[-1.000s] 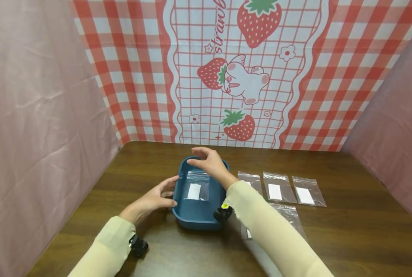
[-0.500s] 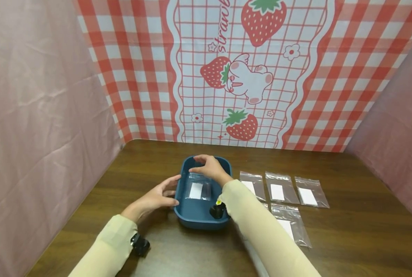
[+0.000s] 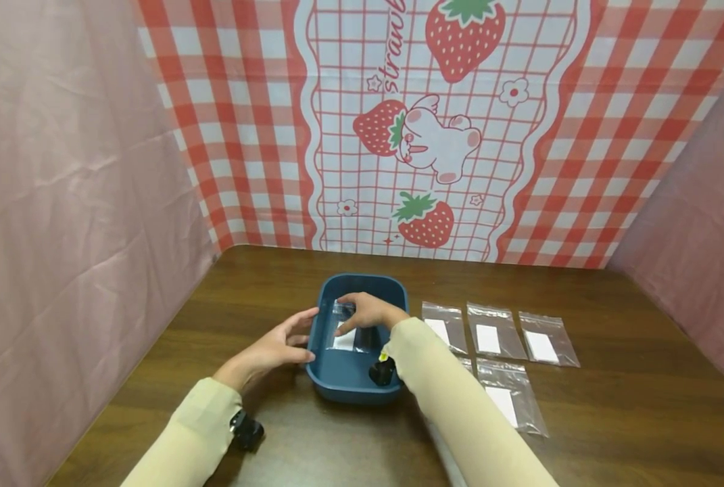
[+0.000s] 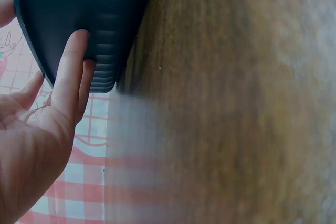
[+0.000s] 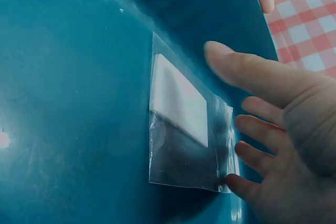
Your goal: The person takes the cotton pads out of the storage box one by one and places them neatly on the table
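A blue plastic bin (image 3: pixel 354 394) stands on the table, and a clear zip bag (image 5: pixel 184 163) with a white card (image 5: pixel 179 98) in it lies on its floor. My left hand (image 3: pixel 269 348) is at the bin's left side; its fairly straight fingers (image 4: pixel 67 80) rest against the outer wall in the left wrist view. My right hand (image 3: pixel 370 311) reaches into the bin over the bag and partly hides it in the head view. In the right wrist view its thumb and fingers are spread, fingertips right at the bag's zip edge, thumb above the bag.
Right of the bin, several similar bags lie on the wooden table (image 3: pixel 617 406), among them one zip bag (image 3: pixel 498 330) at the back and a larger zip bag (image 3: pixel 514 399) nearer, partly behind the right sleeve. A checked strawberry cloth (image 3: pixel 422 135) hangs behind the table.
My right hand has come down from above the bin's far end into the bin, toward the bag, its fingers now lower and nearer. My left hand has stayed against the bin.
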`<state>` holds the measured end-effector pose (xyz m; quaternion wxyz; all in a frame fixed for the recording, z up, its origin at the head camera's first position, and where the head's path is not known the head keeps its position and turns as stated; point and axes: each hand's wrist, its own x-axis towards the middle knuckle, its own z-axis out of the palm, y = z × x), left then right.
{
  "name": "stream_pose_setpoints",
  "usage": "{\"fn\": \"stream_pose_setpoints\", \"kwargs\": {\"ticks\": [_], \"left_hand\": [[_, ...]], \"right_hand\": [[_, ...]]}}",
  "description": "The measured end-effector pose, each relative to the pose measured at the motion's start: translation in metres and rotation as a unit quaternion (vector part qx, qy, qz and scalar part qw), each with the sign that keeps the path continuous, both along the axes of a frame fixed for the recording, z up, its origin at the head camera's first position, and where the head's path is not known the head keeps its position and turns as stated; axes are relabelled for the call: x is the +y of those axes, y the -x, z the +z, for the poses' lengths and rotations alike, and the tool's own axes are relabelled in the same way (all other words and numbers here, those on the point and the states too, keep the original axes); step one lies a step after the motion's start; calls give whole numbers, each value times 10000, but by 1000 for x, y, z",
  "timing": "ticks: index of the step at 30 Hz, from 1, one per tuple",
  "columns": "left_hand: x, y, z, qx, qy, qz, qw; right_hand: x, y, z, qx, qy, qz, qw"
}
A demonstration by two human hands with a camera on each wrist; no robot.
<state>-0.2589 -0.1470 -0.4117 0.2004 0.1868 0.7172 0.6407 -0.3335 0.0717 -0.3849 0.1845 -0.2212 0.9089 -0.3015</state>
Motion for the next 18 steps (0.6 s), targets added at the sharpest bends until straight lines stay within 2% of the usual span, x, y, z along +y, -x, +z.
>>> {"fn": "stream_pose_setpoints", "kwargs": {"ticks": [4, 10, 18], "left_hand": [[0, -1, 0, -2, -14, 7, 10000], [1, -2, 1, -68, -13, 60, 10000], [1, -1, 1, -35, 1, 47, 10000]], "right_hand": [[0, -1, 0, -208, -375, 341, 9985], [0, -3, 0, -460, -823, 588, 9938], [0, -3, 3, -224, -1041, 610, 9924]]}}
